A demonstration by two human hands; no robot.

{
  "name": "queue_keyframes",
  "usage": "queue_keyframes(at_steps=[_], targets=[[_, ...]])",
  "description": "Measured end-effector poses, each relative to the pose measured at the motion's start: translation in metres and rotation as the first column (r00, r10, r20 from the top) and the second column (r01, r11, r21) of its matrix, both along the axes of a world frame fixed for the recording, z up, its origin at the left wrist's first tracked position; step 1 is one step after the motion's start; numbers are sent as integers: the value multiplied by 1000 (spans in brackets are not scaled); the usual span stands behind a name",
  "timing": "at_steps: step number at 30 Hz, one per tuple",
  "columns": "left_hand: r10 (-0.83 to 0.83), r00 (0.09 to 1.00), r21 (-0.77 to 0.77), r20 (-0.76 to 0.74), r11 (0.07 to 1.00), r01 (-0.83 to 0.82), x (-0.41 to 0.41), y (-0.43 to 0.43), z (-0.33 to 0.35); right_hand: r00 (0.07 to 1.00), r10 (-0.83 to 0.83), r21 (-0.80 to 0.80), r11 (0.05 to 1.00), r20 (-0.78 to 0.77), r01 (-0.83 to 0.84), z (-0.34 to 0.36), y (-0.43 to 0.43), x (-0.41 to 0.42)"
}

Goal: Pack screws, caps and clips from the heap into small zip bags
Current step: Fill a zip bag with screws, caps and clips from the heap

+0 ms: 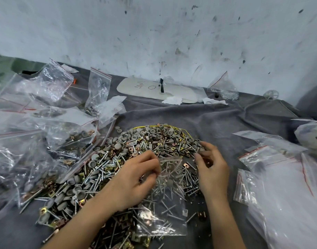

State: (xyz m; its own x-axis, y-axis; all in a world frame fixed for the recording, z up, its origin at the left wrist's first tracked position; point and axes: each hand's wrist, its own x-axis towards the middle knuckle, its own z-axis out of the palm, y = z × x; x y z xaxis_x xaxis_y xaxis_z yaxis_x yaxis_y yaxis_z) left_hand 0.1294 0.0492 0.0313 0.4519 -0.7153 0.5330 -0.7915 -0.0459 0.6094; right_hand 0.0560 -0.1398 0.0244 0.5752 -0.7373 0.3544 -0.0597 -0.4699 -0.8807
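My left hand [136, 178] pinches the limp, slippery bag [165, 203] by its mouth; right hand [212, 169] curls beside it, grasp unclear

left hand [136, 178]: bare | right hand [212, 170]: bare | forearms [82, 225]: bare, unsleeved
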Motion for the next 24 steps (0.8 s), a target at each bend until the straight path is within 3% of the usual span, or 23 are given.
queue_keyframes(at_steps=[3, 5, 11, 16, 18, 20, 22, 24], targets=[[-17, 997, -40, -69, 999, 14, -2, -1, -1, 966, 122, 145, 977, 228, -158, 11, 16, -2], [-41, 995, -53, -88, 998, 36, -3, -1, 0, 933, 232, 176, 942, 276, -286, 15, 26, -4], [-93, 990, -70, -105, 994, 86, -3, 1, 2, 868, 435, 259, 833, 239, -489, 18, 33, -5], [-87, 988, -92, -126, 993, 76, -5, 1, 1, 818, 541, 218, 790, 195, -574, 16, 30, -5], [-71, 988, -113, -140, 992, 55, -5, 1, 1, 872, 433, 218, 850, 228, -479, 14, 27, -4], [-46, 989, -140, -140, 990, 26, -4, 0, 2, 965, 216, 194, 951, 148, -242, 8, 21, -2], [-18, 991, -171, -135, 985, -5, -3, 0, 3, 993, -35, -40, 999, -114, 31, 1, 11, 0], [1, 994, -201, -113, 979, -24, -3, 0, 4, 899, -155, -257, 965, -409, 49, -6, 2, 0]])
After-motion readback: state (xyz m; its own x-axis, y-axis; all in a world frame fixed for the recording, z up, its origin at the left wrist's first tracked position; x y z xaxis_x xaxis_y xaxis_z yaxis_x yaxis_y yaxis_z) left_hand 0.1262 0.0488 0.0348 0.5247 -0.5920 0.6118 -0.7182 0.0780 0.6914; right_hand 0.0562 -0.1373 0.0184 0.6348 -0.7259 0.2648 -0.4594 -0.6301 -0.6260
